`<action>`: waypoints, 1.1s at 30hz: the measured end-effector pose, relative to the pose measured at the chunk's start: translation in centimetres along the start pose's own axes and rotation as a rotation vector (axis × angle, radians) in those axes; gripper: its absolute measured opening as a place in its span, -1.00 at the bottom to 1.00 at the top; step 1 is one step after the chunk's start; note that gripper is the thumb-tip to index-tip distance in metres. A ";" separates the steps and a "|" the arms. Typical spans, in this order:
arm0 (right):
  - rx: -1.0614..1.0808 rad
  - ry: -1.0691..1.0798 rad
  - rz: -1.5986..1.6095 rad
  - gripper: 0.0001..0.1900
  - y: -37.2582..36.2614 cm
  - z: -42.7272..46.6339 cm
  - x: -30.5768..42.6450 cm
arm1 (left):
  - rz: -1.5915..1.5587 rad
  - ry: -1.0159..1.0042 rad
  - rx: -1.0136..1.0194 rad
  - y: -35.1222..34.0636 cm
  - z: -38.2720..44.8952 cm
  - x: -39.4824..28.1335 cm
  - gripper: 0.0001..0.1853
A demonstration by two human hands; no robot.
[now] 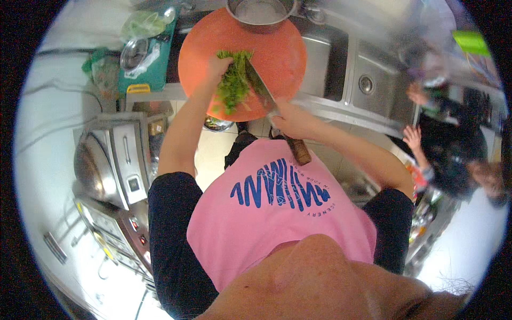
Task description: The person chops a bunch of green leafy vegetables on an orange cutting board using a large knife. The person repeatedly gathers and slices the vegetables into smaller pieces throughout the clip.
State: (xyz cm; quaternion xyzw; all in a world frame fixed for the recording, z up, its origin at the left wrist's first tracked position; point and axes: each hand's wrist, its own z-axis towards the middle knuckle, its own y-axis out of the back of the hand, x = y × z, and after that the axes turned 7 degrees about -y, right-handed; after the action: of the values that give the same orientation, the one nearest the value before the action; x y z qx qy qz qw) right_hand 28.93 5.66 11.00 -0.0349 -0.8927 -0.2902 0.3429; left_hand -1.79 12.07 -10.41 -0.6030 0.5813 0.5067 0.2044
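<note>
A round orange cutting board point(280, 56) lies over the edge of a steel sink. On it rests a heap of green leafy vegetable or herb point(234, 86). The fingers of my left hand point(219, 68) press on the left side of the greens. My right hand point(290, 118) grips a large kitchen knife point(261, 86); its broad blade points up and left, with the tip against the right side of the heap. The knife's wooden handle end sticks out below my hand, over the pink shirt.
A metal pot point(260, 12) stands at the board's far edge. Sink basins point(366, 68) lie to the right, a green tray point(154, 76) with a bowl to the left. A wok point(94, 168) is at lower left. Another person point(452, 148) is at the right.
</note>
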 end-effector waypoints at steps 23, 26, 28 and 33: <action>-0.596 -0.231 0.222 -0.71 -9.5 -4.0 -3.2 | 1.055 -0.595 0.257 -2.3 -9.5 -8.5 0.16; -0.646 -0.205 0.056 -0.66 -8.9 -2.2 -3.4 | 1.074 -0.697 0.287 -2.0 -9.8 -5.8 0.09; -0.622 -0.240 -0.003 -0.63 -8.5 -0.8 -4.1 | 1.049 -0.790 0.350 -1.6 -10.4 -5.9 0.08; -0.585 -0.187 -0.061 -0.62 -10.7 0.9 -3.7 | 1.011 -0.754 0.305 -1.1 -11.0 -7.4 0.17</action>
State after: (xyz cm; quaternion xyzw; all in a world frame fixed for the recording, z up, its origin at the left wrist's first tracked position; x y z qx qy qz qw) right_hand 28.44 -2.23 2.79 -0.1317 -0.7996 -0.5407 0.2255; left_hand 4.71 6.76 -0.11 0.0001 0.7473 0.6292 0.2138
